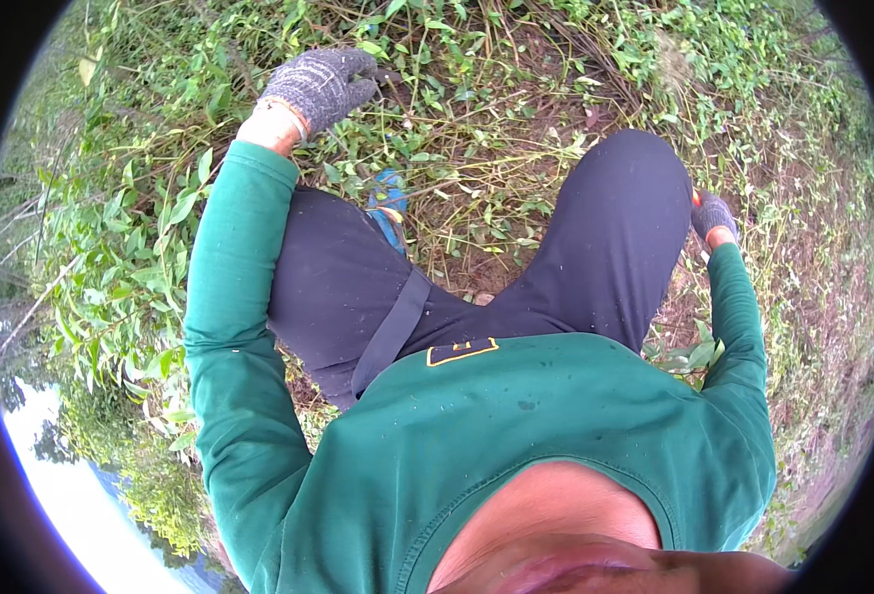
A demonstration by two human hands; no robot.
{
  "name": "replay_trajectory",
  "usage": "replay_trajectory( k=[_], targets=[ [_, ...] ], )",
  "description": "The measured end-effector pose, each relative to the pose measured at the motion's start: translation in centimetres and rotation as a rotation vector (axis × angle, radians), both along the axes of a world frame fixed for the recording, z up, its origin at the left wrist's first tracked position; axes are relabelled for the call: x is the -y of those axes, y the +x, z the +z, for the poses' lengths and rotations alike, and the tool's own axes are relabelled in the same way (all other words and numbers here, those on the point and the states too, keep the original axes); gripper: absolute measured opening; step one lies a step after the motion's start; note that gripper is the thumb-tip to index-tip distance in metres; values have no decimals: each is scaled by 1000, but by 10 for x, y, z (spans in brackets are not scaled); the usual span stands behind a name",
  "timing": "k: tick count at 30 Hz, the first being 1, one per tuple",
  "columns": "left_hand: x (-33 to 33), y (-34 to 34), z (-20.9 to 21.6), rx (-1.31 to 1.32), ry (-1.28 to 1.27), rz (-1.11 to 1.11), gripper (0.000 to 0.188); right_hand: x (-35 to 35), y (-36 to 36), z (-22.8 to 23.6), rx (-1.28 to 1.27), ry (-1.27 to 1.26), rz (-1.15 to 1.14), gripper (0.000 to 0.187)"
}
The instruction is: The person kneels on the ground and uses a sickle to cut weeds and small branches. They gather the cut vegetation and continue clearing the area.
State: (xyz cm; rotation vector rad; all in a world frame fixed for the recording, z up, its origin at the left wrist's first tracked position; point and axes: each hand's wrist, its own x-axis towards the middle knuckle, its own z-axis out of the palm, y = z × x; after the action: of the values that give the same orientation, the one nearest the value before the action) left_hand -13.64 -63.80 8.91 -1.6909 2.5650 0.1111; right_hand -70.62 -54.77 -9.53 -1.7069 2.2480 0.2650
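My left hand point(323, 87), in a grey speckled knit glove, reaches out over low green plants point(427, 74) beyond my left knee. Its fingers are bent and slightly apart, with nothing visible between them. A small dark bit lies just past the fingertips, too blurred to name. On the other side, my right hand point(716, 216), gloved in grey too, is beside my right knee and closed. A small orange-red thing point(696, 199) shows at its fingers; the rest is hidden by the knee and glove.
I am low to the ground, knees apart in dark trousers point(605, 228). A blue shoe point(387, 203) shows by my left leg. Leafy shrubs point(130, 267) crowd the left. Cut or dry stems point(516, 148) litter brown soil ahead, and thin weeds point(803, 267) cover the right.
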Motion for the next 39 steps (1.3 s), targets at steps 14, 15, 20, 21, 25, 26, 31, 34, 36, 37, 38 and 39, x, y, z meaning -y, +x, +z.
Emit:
replay_trajectory(
  k=[14,15,20,21,25,26,31,34,36,37,38,39],
  targets=[
    [-12,-12,-5,-24,-33,119,34,70,260,144,407,-626,687,29],
    [-16,-22,4,-35,-3,167,33,69,266,135,318,-590,698,26],
    [-6,14,38,-73,-76,236,35,74,274,122,310,-434,782,28],
    [-4,17,40,-188,-137,295,36,80,273,118,295,-395,788,28],
    [3,27,24,-290,-194,422,32,100,279,107,264,-280,783,30],
    [4,33,19,-124,-110,389,31,104,285,102,243,-245,801,31],
    [8,64,4,-83,-159,518,29,121,365,85,538,-131,696,38],
    [16,72,1,-106,-92,556,31,139,423,47,708,-180,566,41],
    [16,80,-4,-95,-22,575,36,130,453,10,975,-20,289,39],
    [14,83,-4,-63,34,588,38,122,462,9,831,333,239,39],
    [20,85,-6,-59,61,563,38,112,451,-24,647,360,555,40],
    [23,90,-6,-44,89,546,39,101,442,-55,480,330,874,40]
  ],
)
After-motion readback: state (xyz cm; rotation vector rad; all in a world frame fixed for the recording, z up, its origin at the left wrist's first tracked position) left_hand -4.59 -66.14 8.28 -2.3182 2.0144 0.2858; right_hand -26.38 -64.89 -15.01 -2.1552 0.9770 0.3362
